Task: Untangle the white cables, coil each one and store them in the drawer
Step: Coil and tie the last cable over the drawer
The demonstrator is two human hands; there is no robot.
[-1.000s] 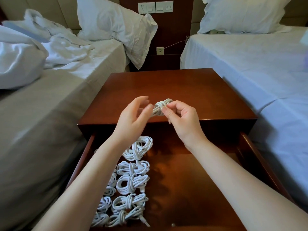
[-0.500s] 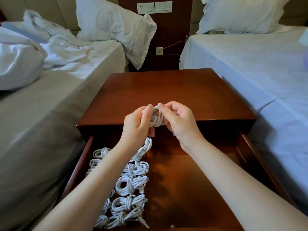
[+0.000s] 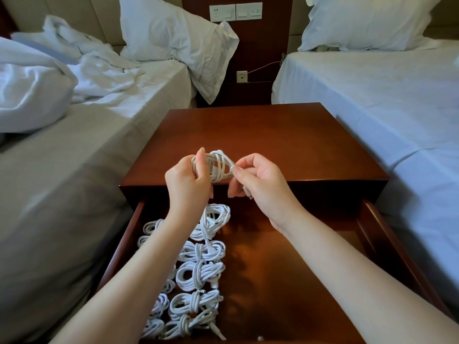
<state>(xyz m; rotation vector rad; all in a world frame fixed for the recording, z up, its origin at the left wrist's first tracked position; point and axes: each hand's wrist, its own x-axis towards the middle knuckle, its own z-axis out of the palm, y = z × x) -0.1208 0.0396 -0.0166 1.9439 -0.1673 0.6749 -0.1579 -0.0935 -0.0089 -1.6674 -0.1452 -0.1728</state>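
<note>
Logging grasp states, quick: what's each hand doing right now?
Left hand: grips the coiled white cable.
Right hand: pinches the same cable.

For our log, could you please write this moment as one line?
left hand: grips coiled cable | right hand: pinches its end | drawer: open, stored coils at left

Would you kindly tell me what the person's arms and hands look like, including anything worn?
Both arms are bare to the frame's edge; no sleeves show. The left hand and right hand wear no gloves, and no ring, watch or bracelet is visible on the sides that show. The nails look unpainted.
</note>
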